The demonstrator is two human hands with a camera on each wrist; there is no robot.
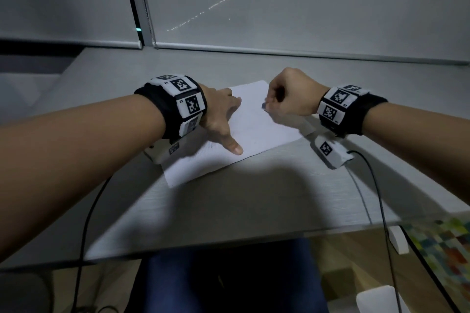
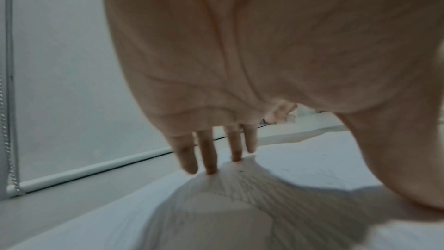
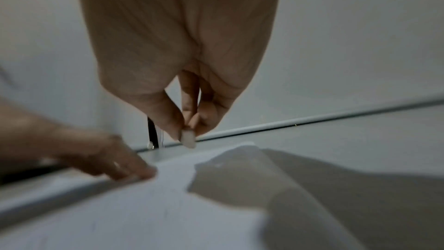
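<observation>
Left hand (image 1: 221,114), spread flat, presses the paper (image 1: 254,132) at centre frame; right hand (image 1: 292,95) pinches a small white eraser (image 3: 188,139); hard rubbing might crumple the unpinned right edge.

I see a white sheet of paper (image 1: 254,124) with faint grey pencil marks on it. The desk (image 1: 229,211) is pale grey with a fine streaked grain. The eraser (image 3: 188,138) is off-white. The left wristband (image 1: 178,104) and the right wristband (image 1: 340,107) are black, set with white tiles that carry black-and-white square code patterns. The cables (image 1: 84,223) are black. The blinds (image 1: 305,7) are plain light grey. Lower down I make out dark blue trousers (image 1: 178,279) and a mat (image 1: 442,249) chequered in green, yellow, red and blue.
</observation>
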